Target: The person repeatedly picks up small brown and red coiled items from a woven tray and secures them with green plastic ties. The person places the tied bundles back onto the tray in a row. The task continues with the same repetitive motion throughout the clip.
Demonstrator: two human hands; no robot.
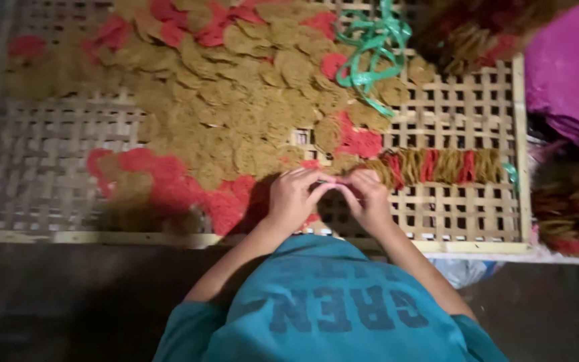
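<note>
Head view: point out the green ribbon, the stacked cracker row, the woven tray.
green ribbon point(372, 47), head view, tangled middle.
stacked cracker row point(440, 166), head view, middle of row.
woven tray point(464, 218), head view, bare lattice.

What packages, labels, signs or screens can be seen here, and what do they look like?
No packages, signs or screens show.
Shirt print: dark block lettering on the person's teal shirt, bottom centre.
Green plastic ribbon: loose tangle at the tray's top, on the crackers.
Bamboo tray: pale woven lattice under the yellow and red crackers.

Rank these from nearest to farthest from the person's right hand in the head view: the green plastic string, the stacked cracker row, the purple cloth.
1. Stacked cracker row: touching the right hand.
2. Green plastic string: farther up the tray.
3. Purple cloth: top right corner, beyond the tray.
</note>
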